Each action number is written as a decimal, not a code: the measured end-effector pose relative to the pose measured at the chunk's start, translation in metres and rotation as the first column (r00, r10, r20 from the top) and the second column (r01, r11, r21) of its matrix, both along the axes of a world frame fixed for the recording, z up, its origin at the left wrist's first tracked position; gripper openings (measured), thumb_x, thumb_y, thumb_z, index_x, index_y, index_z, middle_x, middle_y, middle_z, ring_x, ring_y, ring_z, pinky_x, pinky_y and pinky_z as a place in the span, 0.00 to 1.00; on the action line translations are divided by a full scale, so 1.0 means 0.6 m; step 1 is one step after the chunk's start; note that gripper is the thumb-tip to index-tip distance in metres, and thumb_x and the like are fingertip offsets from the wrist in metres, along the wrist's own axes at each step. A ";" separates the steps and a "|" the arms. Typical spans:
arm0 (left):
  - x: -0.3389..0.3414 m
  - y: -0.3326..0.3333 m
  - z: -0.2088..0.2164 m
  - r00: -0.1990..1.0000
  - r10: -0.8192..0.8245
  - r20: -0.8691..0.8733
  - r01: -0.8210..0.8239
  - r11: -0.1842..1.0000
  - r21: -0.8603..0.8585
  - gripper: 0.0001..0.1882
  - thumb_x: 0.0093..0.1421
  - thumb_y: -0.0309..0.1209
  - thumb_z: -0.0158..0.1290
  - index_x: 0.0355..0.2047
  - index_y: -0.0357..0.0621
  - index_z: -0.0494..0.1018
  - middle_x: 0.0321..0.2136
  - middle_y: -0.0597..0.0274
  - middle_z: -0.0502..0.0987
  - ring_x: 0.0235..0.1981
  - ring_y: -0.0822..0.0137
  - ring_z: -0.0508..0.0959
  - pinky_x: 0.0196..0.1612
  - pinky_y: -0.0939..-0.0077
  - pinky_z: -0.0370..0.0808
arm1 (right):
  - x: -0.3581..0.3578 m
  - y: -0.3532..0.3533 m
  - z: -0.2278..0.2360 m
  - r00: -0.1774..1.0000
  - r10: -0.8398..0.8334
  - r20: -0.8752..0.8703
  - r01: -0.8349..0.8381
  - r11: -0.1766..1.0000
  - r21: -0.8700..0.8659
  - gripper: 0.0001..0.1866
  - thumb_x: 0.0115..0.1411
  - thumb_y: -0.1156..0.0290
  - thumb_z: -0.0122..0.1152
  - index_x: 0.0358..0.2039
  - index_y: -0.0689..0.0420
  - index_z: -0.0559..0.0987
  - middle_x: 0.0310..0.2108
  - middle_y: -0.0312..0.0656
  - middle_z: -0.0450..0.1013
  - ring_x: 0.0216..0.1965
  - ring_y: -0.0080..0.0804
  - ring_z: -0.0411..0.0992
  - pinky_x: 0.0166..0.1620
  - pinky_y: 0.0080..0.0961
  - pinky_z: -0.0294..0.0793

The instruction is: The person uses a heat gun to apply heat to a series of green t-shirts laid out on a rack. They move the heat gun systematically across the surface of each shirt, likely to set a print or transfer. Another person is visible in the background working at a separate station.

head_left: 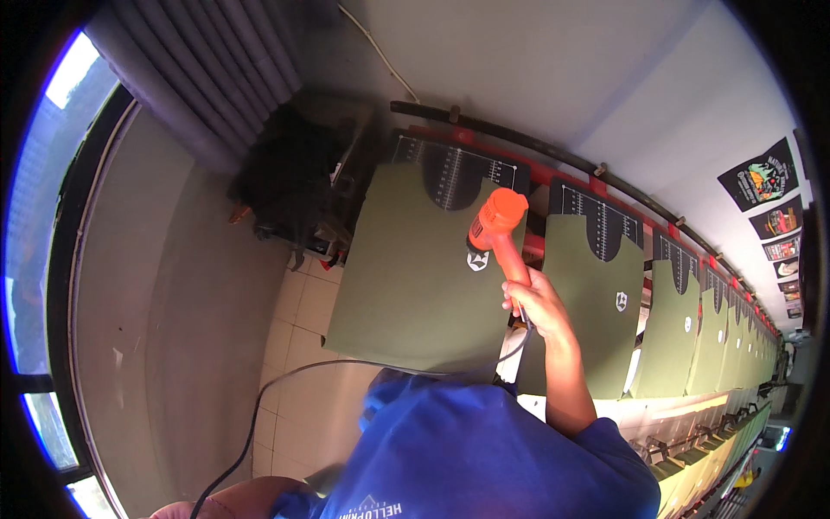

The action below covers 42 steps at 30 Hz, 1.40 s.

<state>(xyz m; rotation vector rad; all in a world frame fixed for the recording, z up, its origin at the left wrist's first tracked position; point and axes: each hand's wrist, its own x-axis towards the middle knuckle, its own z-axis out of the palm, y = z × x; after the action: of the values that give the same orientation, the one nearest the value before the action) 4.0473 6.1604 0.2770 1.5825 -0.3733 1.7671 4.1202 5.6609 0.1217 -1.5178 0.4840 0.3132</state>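
Note:
My right hand [540, 303] is closed around the handle of an orange hair dryer [500, 227]. Its dark nozzle points down over a small white emblem [477, 260] and partly covers it. That emblem is on an olive-green fabric piece [406, 268], spread over a dark board with white ruler markings [454, 164]. From the handle a black cord [333, 363] runs left and curves down to the lower edge. At the lower left, part of my left arm [229, 500] shows, but its hand is out of sight.
More green pieces [588, 303] on boards stretch away in a row to the right. Behind them runs a dark rail [536, 147] along the wall. A black cloth heap [290, 173] sits by the grey curtain [194, 69]. Printed sheets [761, 177] hang at right.

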 end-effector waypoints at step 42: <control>0.044 0.057 -0.017 0.997 0.014 0.079 -0.013 1.000 -0.021 0.37 0.57 0.70 0.34 0.26 0.50 0.74 0.20 0.63 0.68 0.25 0.64 0.72 0.33 0.64 0.70 | -0.050 0.017 0.003 0.998 -0.033 -0.052 0.034 0.999 0.012 0.17 0.57 0.76 0.55 0.48 0.63 0.70 0.29 0.36 0.70 0.25 0.21 0.73 0.24 0.17 0.69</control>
<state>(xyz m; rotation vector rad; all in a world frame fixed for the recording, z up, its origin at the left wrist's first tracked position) 4.0738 6.1945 0.2666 1.5073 -0.3814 1.8419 4.0902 5.6712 0.1234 -1.4905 0.5470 0.3294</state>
